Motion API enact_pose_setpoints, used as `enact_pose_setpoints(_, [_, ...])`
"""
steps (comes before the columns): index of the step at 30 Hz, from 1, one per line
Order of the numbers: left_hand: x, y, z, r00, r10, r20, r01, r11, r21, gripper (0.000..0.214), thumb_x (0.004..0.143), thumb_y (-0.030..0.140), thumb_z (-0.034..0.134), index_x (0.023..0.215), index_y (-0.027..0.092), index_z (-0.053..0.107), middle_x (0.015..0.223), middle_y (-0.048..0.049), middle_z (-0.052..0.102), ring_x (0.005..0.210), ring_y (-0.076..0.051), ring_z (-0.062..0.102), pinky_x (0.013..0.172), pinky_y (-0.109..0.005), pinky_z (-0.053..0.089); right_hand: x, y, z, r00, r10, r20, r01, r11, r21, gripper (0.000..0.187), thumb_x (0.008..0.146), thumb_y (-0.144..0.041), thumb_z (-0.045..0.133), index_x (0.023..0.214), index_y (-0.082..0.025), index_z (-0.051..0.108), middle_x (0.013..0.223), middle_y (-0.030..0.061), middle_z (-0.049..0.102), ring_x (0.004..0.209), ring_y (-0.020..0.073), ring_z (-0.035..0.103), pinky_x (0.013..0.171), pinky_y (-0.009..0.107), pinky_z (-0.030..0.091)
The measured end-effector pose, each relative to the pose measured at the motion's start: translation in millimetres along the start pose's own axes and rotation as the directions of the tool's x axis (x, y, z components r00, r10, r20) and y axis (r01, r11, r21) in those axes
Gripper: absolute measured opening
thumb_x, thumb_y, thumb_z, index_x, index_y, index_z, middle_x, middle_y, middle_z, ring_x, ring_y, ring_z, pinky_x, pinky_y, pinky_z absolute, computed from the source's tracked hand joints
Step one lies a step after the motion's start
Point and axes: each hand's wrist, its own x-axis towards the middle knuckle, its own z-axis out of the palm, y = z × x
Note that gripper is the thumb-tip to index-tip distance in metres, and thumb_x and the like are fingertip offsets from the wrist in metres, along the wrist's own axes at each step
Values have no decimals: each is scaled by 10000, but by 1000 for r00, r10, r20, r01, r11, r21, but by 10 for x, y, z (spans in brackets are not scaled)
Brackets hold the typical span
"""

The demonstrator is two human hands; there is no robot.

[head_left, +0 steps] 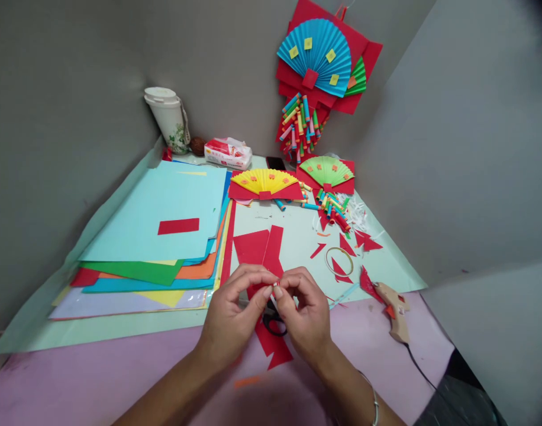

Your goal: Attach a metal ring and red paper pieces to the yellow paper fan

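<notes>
My left hand [235,313] and my right hand [304,313] meet at the middle of the table, fingertips pinched together on a small red paper piece [276,286] held between them. Under the hands lie black-handled scissors [273,322] and red paper cut-outs [273,349]. Just beyond the hands lie larger red paper pieces [257,245]. The fingers of both hands are curled and closed on the small piece.
A stack of coloured paper sheets [155,236] lies at left. Yellow [264,180] and green [326,170] paper fans lie behind; a blue fan decoration [318,59] hangs on the wall. A glue gun [395,307], tape ring [339,261], cup [168,118] and tissue pack [226,152] are around.
</notes>
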Motion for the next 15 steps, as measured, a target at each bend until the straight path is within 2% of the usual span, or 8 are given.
enact_pose_setpoints(9, [54,45,-41,986,-154,58,157,986,-58,113,876,256,593,854,189,682,913,-44,644,874,-175,628,783,-281,500,6,5,26,985,-169,-26,163,976,-146,106,840,-161,561,743,-203,571,765,17,544,610,117,510,514,237,436])
enact_pose_setpoints(15, [74,35,-60,979,-185,91,188,982,-31,121,865,287,600,860,199,683,908,-46,659,854,-187,637,743,-287,522,11,11,25,970,-242,-29,234,957,-174,98,827,-137,563,759,-206,576,762,18,546,594,117,509,512,245,447])
